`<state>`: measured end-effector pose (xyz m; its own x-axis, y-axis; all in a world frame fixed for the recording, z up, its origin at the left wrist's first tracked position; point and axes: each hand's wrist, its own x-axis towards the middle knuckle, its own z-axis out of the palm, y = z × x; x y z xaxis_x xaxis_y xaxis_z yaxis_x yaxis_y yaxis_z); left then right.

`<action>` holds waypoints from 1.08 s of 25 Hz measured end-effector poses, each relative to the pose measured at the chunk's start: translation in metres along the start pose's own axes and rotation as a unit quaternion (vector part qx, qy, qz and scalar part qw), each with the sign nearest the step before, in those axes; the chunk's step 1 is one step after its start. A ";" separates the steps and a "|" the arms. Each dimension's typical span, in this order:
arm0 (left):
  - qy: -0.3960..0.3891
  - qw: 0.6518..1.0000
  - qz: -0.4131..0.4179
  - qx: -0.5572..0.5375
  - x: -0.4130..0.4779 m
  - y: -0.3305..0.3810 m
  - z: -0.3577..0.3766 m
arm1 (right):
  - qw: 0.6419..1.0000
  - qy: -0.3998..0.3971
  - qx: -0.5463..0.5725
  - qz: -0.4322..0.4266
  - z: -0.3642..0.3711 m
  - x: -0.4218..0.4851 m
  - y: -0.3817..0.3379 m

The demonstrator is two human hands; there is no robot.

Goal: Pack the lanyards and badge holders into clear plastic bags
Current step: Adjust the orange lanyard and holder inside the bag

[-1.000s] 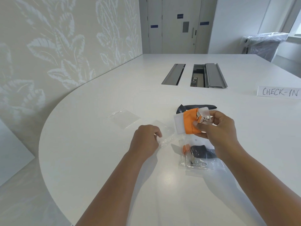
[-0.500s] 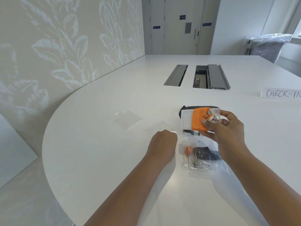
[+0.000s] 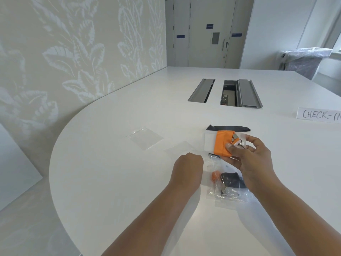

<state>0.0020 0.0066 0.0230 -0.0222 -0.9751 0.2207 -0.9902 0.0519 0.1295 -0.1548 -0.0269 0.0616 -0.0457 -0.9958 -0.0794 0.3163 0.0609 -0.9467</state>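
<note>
My right hand (image 3: pixel 247 159) holds a folded orange lanyard (image 3: pixel 222 145) with a metal clip against a white badge holder (image 3: pixel 210 143), thumb pressed on top. My left hand (image 3: pixel 188 168) is curled and pinches the near edge of an empty clear plastic bag (image 3: pixel 180 149) lying on the white table (image 3: pixel 114 172). A second empty clear bag (image 3: pixel 145 138) lies further left. Below my right hand sits a filled clear bag (image 3: pixel 228 189) with an orange and a dark lanyard inside. A dark lanyard (image 3: pixel 228 128) lies just behind the orange one.
A paper sign reading CHECK-IN (image 3: pixel 319 115) stands at the right. Two cable hatches (image 3: pixel 226 93) are set in the table's middle, one with its lid up. A patterned wall runs along the left, and the table's curved edge lies near left.
My left hand has slid right along the table with the bag's edge, closer to my right hand. My right hand with the orange lanyard and holder has shifted slightly right and further away.
</note>
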 end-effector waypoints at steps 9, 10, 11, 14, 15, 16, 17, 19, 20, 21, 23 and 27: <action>0.229 0.898 -0.160 -0.338 0.006 -0.018 0.003 | 0.997 -0.061 0.043 0.023 0.002 -0.003 -0.004; 0.235 0.887 -0.170 -0.359 0.005 -0.018 0.002 | 0.997 -0.068 0.027 0.017 0.002 -0.003 -0.003; 0.234 0.878 -0.179 -0.378 0.004 -0.019 0.002 | 0.997 -0.072 0.003 0.006 0.003 -0.004 -0.002; 0.227 0.865 -0.193 -0.404 0.005 -0.023 0.002 | 0.992 -0.072 -0.089 -0.048 0.007 -0.008 0.002; 0.230 0.863 -0.194 -0.406 0.005 -0.023 0.002 | 0.986 -0.064 -0.138 -0.073 0.008 -0.010 0.003; 0.233 0.861 -0.194 -0.408 0.006 -0.023 0.002 | 0.974 -0.054 -0.198 -0.098 0.009 -0.013 0.004; 0.232 0.858 -0.196 -0.413 0.007 -0.022 0.002 | 0.958 -0.047 -0.255 -0.120 0.010 -0.016 0.005; 0.216 0.849 -0.210 -0.433 0.009 -0.021 0.001 | 0.933 -0.037 -0.324 -0.154 0.011 -0.020 0.006; 0.205 0.840 -0.222 -0.450 0.009 -0.021 0.001 | 0.926 -0.033 -0.339 -0.161 0.011 -0.021 0.006; 0.197 0.826 -0.234 -0.474 0.009 -0.020 -0.001 | 0.923 -0.028 -0.349 -0.162 0.010 -0.022 0.006; 0.190 0.784 -0.251 -0.535 0.009 -0.020 -0.003 | 0.911 -0.023 -0.377 -0.163 0.010 -0.023 0.005; 0.209 0.746 -0.268 -0.572 0.009 -0.025 -0.006 | 0.903 -0.018 -0.400 -0.156 0.011 -0.023 0.002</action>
<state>0.0273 -0.0024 0.0272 0.6169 -0.7816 0.0922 -0.0696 0.0625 0.9956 -0.1430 -0.0046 0.0649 0.0205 -0.9736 0.2274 -0.4941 -0.2077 -0.8443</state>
